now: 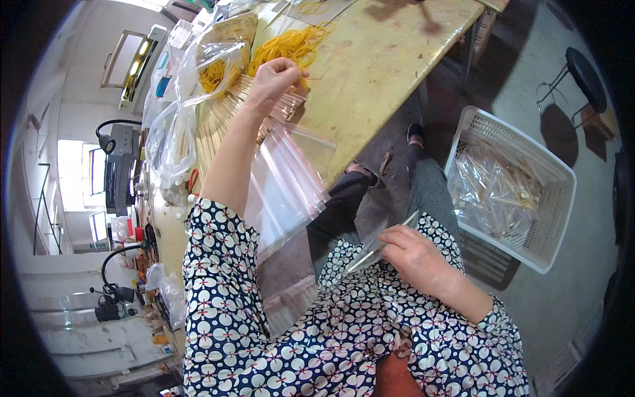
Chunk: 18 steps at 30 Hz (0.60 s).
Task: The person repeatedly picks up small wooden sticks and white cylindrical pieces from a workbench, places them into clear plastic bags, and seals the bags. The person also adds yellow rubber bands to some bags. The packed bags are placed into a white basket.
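My left hand [272,83] is raised over the table, fingers curled together in a pinch. Whatever those fingers hold, if anything, is too small or hidden to make out. Just beyond it lies a loose pile of yellow rubber bands or cords [289,47]. Below the hand and forearm spread many thin pale wooden sticks [210,135]. A stack of flat clear plastic bags [281,188] with reddish edges hangs over the table's near edge. Low over my lap, my right hand [418,259] is closed on a narrow clear packet of pale sticks [364,259], held at a slant.
A white plastic basket [559,228] on the floor at right holds several clear packets with sticks. The yellowish table [370,73] extends away to the upper right. A crumpled clear plastic bag [169,142] lies at left. A black round stool [585,78] stands far right.
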Available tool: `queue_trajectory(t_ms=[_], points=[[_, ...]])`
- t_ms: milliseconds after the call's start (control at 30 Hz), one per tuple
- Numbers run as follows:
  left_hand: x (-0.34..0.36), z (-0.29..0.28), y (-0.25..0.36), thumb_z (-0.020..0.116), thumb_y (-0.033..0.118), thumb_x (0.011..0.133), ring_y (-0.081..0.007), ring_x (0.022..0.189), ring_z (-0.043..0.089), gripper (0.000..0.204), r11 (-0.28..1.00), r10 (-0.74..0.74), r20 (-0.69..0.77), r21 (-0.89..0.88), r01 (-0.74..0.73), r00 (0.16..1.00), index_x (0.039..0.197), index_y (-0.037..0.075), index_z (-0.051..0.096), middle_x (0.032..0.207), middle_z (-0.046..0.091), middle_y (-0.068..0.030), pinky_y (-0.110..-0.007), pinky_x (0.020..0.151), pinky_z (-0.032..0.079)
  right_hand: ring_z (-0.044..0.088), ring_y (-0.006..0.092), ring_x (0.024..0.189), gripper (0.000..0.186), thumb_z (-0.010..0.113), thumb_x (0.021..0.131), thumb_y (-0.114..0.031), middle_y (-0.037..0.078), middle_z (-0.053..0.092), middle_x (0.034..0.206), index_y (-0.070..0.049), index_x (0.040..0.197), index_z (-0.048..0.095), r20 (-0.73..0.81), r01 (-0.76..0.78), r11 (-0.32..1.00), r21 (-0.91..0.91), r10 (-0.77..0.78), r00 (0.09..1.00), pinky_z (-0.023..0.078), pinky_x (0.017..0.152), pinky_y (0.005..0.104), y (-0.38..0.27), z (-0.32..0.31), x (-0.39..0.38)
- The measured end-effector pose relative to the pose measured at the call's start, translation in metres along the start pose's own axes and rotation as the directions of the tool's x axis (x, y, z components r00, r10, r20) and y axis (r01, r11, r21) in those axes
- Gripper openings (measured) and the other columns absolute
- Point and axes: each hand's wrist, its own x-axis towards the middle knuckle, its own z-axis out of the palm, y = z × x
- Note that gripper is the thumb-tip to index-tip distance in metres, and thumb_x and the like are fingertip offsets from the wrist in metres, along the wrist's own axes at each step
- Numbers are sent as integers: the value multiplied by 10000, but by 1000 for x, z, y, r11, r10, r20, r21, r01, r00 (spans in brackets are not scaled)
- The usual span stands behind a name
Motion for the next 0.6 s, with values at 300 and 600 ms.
queue_trajectory(t_ms=[300,600], points=[[-49,-5,5,684,49,996,-71,787,634,331,443,-355,317,-771,457,879,1294,-71,604,1021,675,-60,-185,662,590,628,349,1173,161,633,805,-17,176,670,1171,35,956,656,-16,18,1000,-24,-18,1000,522,1012,433,-1,0,6],[-210,58,22,612,134,1057,-145,900,760,268,357,-254,516,-736,575,818,1265,-27,662,1095,753,-135,-237,732,648,646,353,1133,116,692,824,-11,165,682,1159,7,929,649,25,18,996,-83,-16,1000,545,974,432,-4,6,10]])
